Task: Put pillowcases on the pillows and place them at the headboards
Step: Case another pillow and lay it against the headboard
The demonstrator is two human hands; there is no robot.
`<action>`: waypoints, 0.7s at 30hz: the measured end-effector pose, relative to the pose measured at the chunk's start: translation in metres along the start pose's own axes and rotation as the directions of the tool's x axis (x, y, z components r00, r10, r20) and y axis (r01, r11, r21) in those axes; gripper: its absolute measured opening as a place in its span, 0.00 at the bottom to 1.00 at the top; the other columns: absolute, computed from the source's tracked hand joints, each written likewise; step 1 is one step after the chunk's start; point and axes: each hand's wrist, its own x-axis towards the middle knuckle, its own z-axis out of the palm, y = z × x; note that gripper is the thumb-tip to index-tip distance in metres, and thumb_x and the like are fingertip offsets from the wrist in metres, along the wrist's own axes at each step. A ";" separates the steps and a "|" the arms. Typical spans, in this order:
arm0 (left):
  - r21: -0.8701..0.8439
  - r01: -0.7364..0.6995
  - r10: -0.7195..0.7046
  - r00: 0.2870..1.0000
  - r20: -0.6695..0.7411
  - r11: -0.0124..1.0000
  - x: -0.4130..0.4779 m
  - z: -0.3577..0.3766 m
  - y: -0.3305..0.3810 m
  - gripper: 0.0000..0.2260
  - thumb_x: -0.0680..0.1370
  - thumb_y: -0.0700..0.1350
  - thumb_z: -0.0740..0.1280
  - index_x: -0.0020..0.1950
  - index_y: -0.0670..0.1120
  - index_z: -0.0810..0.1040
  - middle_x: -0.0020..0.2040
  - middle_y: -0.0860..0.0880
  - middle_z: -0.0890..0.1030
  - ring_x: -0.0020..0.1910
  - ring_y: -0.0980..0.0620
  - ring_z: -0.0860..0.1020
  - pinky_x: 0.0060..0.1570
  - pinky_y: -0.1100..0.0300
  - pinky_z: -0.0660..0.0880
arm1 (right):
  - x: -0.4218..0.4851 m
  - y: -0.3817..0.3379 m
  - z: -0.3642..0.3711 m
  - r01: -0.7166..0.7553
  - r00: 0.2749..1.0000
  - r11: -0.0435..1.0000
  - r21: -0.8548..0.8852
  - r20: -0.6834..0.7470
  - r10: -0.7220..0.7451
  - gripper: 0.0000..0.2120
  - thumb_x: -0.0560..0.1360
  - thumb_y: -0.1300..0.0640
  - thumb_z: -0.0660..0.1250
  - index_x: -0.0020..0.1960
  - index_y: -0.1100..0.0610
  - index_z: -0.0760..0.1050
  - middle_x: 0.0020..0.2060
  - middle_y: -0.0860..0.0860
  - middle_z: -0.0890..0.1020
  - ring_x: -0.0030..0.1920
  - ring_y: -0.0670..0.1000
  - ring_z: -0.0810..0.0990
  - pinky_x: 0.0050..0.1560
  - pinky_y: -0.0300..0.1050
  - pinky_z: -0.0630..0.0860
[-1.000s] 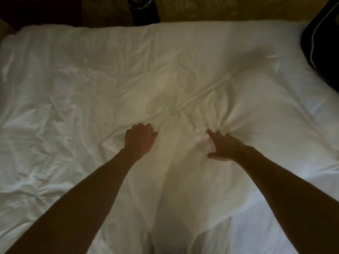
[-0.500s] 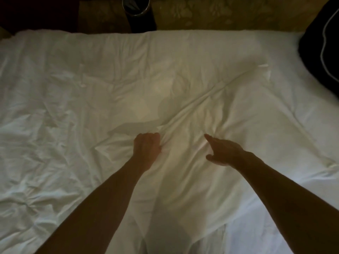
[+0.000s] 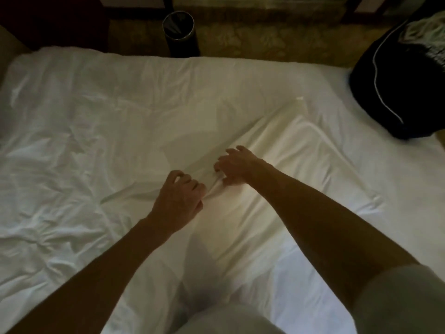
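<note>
A crumpled white cotton duvet (image 3: 72, 165) covers the bed from 9 o'clock across to the centre, with its deepest creases at 8 o'clock. Beyond the far edge of the bed, at 11 o'clock, a dark cylindrical waste bin (image 3: 179, 32) stands on the patterned carpet.

Just below the centre, the left hand (image 3: 179, 201) has its fingers curled tight, and they pinch a raised fold of the white fabric pillowcase (image 3: 277, 213) at the hand's 2 o'clock side. The right hand (image 3: 237, 165) lies near it, at its 1 o'clock, with the fingers spread and loosely bent. Their tips rest on the same cloth, and I see nothing gripped in them. The fold runs between the 2 hands.

The pillowcase lies flat on the bed, slanting from 6 o'clock up to 1 o'clock. Its far corner (image 3: 299, 102) points to 1 o'clock.

At 2 o'clock a black soft bag with white piping (image 3: 390, 97) sits on the bed's corner, well apart from the pillowcase.
</note>
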 end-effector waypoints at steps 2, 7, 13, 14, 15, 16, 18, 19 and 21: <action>0.030 0.019 -0.019 1.000 0.007 0.999 -0.015 -0.011 0.007 0.04 0.68 0.41 0.70 0.38 0.47 0.76 0.33 0.48 0.78 0.37 0.46 0.77 0.53 0.50 0.71 | -0.019 -0.012 0.005 -0.020 0.998 0.999 0.045 -0.051 0.022 0.12 0.78 0.49 0.63 0.61 0.47 0.73 0.57 0.49 0.81 0.61 0.53 0.77 0.70 0.55 0.62; -0.079 0.261 -0.259 0.965 0.038 0.962 -0.032 -0.038 0.022 0.09 0.68 0.48 0.74 0.46 0.50 0.78 0.40 0.51 0.80 0.43 0.48 0.77 0.54 0.53 0.70 | -0.084 -0.026 0.008 -0.072 0.946 0.996 0.045 -0.313 0.082 0.07 0.79 0.49 0.62 0.53 0.49 0.75 0.43 0.50 0.83 0.45 0.53 0.83 0.54 0.47 0.72; -0.069 0.372 -0.292 0.817 0.497 0.926 -0.033 -0.070 0.032 0.38 0.73 0.67 0.66 0.76 0.49 0.61 0.73 0.47 0.70 0.72 0.46 0.66 0.74 0.45 0.54 | -0.162 -0.060 0.005 -0.094 0.843 0.993 0.073 -0.525 0.118 0.02 0.72 0.54 0.67 0.44 0.49 0.75 0.31 0.47 0.81 0.33 0.52 0.82 0.47 0.46 0.75; -0.075 0.354 -0.262 0.804 0.534 0.932 -0.035 -0.077 0.037 0.35 0.73 0.66 0.66 0.74 0.50 0.63 0.71 0.48 0.72 0.71 0.46 0.68 0.73 0.46 0.55 | -0.175 -0.067 0.005 -0.100 0.828 0.993 0.064 -0.548 0.118 0.02 0.72 0.54 0.68 0.44 0.49 0.75 0.30 0.47 0.81 0.33 0.52 0.82 0.46 0.46 0.76; -0.073 0.315 -0.230 0.815 0.532 0.946 -0.037 -0.083 0.042 0.30 0.74 0.64 0.66 0.70 0.50 0.67 0.67 0.48 0.75 0.67 0.47 0.72 0.69 0.49 0.59 | -0.187 -0.073 0.005 -0.103 0.818 0.993 0.048 -0.564 0.113 0.02 0.72 0.53 0.68 0.44 0.48 0.75 0.30 0.47 0.80 0.33 0.52 0.81 0.46 0.47 0.75; -0.061 0.263 -0.198 0.841 0.503 0.963 -0.039 -0.090 0.046 0.25 0.74 0.62 0.67 0.65 0.51 0.71 0.63 0.49 0.78 0.63 0.47 0.75 0.63 0.53 0.62 | -0.198 -0.080 0.004 -0.108 0.812 0.994 0.034 -0.573 0.108 0.02 0.72 0.53 0.68 0.44 0.49 0.75 0.30 0.47 0.80 0.33 0.52 0.81 0.46 0.47 0.75; -0.058 0.183 -0.138 0.885 0.445 0.981 -0.044 -0.107 0.055 0.21 0.73 0.60 0.68 0.61 0.51 0.73 0.58 0.50 0.80 0.58 0.47 0.78 0.53 0.57 0.62 | -0.221 -0.090 0.000 -0.122 0.798 0.992 0.014 -0.593 0.107 0.03 0.73 0.52 0.67 0.46 0.49 0.75 0.31 0.47 0.80 0.34 0.53 0.81 0.49 0.48 0.75; -0.067 0.160 -0.115 0.893 0.435 0.985 -0.045 -0.116 0.058 0.22 0.72 0.60 0.69 0.61 0.51 0.73 0.57 0.51 0.80 0.57 0.47 0.78 0.51 0.57 0.60 | -0.232 -0.094 -0.003 -0.132 0.792 0.991 0.008 -0.600 0.110 0.03 0.74 0.52 0.67 0.47 0.49 0.75 0.32 0.47 0.81 0.35 0.53 0.82 0.51 0.49 0.75; -0.083 0.116 -0.072 0.907 0.415 0.990 -0.046 -0.139 0.062 0.21 0.71 0.61 0.70 0.58 0.51 0.74 0.54 0.51 0.80 0.54 0.48 0.78 0.49 0.57 0.61 | -0.255 -0.101 -0.011 -0.145 0.773 0.989 0.007 -0.624 0.118 0.04 0.75 0.51 0.66 0.49 0.50 0.75 0.33 0.47 0.82 0.37 0.53 0.83 0.54 0.50 0.75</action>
